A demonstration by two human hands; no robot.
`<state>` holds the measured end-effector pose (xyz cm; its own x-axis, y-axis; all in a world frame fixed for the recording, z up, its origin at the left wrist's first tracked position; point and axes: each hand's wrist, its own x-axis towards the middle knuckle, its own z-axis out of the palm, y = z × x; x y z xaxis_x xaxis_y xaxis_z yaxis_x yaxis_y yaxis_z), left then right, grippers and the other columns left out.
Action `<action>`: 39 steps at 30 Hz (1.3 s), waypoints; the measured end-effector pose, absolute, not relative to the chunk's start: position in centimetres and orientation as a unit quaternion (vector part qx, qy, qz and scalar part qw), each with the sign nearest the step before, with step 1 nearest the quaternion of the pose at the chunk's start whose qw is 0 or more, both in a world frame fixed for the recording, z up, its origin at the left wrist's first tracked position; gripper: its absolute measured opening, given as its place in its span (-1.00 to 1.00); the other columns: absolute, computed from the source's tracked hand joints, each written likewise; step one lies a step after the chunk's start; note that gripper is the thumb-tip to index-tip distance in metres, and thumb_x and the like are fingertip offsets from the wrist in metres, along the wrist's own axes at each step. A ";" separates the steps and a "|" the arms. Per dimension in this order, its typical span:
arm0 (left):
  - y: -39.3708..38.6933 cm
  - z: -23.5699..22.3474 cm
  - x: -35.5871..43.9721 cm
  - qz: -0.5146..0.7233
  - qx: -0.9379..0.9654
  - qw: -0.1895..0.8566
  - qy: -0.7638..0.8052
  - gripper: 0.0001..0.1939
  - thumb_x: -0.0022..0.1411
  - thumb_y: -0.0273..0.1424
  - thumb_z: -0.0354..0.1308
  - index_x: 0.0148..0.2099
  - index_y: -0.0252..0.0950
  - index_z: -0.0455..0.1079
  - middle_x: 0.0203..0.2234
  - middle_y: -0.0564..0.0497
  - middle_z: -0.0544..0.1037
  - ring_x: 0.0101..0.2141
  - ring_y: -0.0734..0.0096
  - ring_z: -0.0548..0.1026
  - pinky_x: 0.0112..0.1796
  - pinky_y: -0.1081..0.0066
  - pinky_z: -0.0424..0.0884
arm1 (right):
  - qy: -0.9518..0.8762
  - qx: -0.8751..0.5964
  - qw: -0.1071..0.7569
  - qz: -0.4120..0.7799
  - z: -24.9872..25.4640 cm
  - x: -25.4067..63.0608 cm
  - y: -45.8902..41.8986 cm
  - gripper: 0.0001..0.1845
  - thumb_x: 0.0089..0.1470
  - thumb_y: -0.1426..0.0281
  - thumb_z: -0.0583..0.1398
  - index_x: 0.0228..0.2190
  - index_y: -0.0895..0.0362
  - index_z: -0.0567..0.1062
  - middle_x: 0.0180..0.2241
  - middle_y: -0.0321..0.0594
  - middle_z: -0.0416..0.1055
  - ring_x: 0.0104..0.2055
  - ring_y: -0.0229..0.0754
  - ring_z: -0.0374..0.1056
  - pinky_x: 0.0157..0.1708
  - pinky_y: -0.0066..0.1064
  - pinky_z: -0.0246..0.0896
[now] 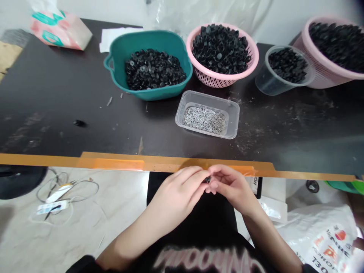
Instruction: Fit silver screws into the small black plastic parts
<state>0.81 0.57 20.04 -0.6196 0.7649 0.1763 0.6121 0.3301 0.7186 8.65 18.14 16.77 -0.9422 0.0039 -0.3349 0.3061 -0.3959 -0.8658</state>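
A small black piece (207,179) is pinched at the fingertips, just below the orange worktop edge (113,163), with the left hand (176,193) and right hand (233,191) brought together around it. Both hands are nearly closed, with the fingers curled, and the piece is mostly hidden by them. Its exact shape cannot be told.

Beyond the edge, a dark worktop (51,98) is marked with scuffs and specks. A teal basin (148,36) of black parts (155,70) is placed at the middle. A pink basket (251,60) of similar parts is set just to its right, touching or nearly touching it. A clear cup (273,87) of black parts stands beside a second pink basket (321,57). A clear tray (209,98) of metal pins (204,119) is placed in front of the baskets, and one loose black piece (79,123) lies well left of it. A tissue box (57,30) is seen at the far left. A white sack (321,242) lies on the floor at lower right.
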 end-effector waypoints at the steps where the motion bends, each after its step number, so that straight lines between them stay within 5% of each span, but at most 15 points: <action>1: 0.5 19.9 0.9 0.389 0.427 0.103 0.810 -0.78 0.41 -0.49 0.07 0.07 -0.28 0.36 -0.10 -0.03 0.54 -0.12 0.38 0.53 -0.06 0.31 0.50 | 0.561 0.149 0.100 -0.808 16.8 8.6 18.3 -0.77 0.08 0.35 0.36 -0.22 0.14 0.51 -0.46 -0.27 0.47 -0.45 -0.32 0.39 -0.42 -0.48 0.32; 8: 0.2 18.6 1.4 0.385 0.421 0.075 0.818 -0.77 0.36 -0.53 0.11 0.05 -0.35 0.38 -0.16 -0.06 0.56 -0.16 0.34 0.55 -0.10 0.28 0.55 | 0.588 0.151 0.130 -0.784 17.1 7.6 17.8 -0.81 0.04 0.36 0.31 -0.31 0.18 0.47 -0.48 -0.24 0.49 -0.49 -0.30 0.38 -0.45 -0.43 0.33; 19: 1.7 15.6 2.3 0.384 0.407 0.039 0.828 -0.83 0.22 -0.60 0.06 -0.14 -0.39 0.39 -0.24 -0.14 0.54 -0.31 0.24 0.59 -0.40 0.35 0.58 | 0.693 0.233 0.100 -0.675 15.6 7.4 16.4 -0.91 -0.17 0.52 0.16 -0.50 0.13 0.36 -0.56 -0.37 0.30 -0.52 -0.33 0.17 -0.49 -0.44 0.05; 30: 4.1 16.3 1.1 0.252 0.422 0.064 0.868 -0.78 0.23 -0.58 0.22 -0.09 -0.46 0.30 -0.16 -0.21 0.51 -0.29 0.14 0.59 -0.35 0.23 0.60 | 0.695 0.291 0.037 -0.657 15.9 5.2 16.9 -0.92 -0.19 0.48 0.14 -0.51 0.13 0.33 -0.56 -0.38 0.27 -0.53 -0.34 0.17 -0.53 -0.47 0.05; 39: 4.1 16.2 0.3 0.233 0.436 0.048 0.868 -0.85 0.26 -0.54 0.20 -0.15 -0.43 0.29 -0.20 -0.20 0.52 -0.33 0.17 0.58 -0.37 0.26 0.57 | 0.681 0.263 0.112 -0.674 15.9 4.2 17.9 -0.90 -0.22 0.47 0.10 -0.51 0.11 0.28 -0.63 -0.44 0.24 -0.59 -0.33 0.18 -0.59 -0.46 0.07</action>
